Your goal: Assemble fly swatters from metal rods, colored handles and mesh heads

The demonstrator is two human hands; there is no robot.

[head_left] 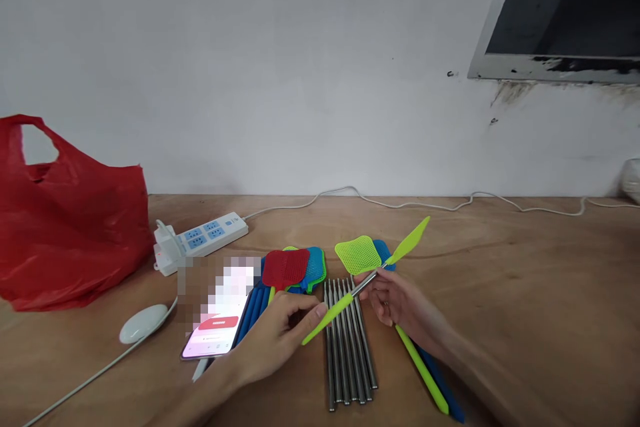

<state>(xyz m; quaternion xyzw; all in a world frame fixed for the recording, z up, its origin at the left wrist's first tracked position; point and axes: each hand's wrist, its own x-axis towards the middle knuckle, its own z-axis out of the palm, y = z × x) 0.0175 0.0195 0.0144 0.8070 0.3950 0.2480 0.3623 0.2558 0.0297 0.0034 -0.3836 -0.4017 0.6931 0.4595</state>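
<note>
My left hand (280,337) pinches the lower green handle end of a fly swatter (367,277) that I hold tilted above the table. My right hand (395,300) grips the same swatter at its metal middle rod, its lime-green head seen edge-on at the upper right. Under the hands lies a row of several metal rods (347,347). Just behind them rests a lime-green swatter head (357,255) over a blue one. To the left, red (285,268), blue and green swatter heads are stacked, with blue handles (253,312) beside them.
A phone (215,332) with a lit screen lies left of my left hand. A white power strip (200,239) and its cable, a white oval device (143,323) and a red plastic bag (65,227) sit at the left. A dark-framed panel (565,20) hangs on the wall.
</note>
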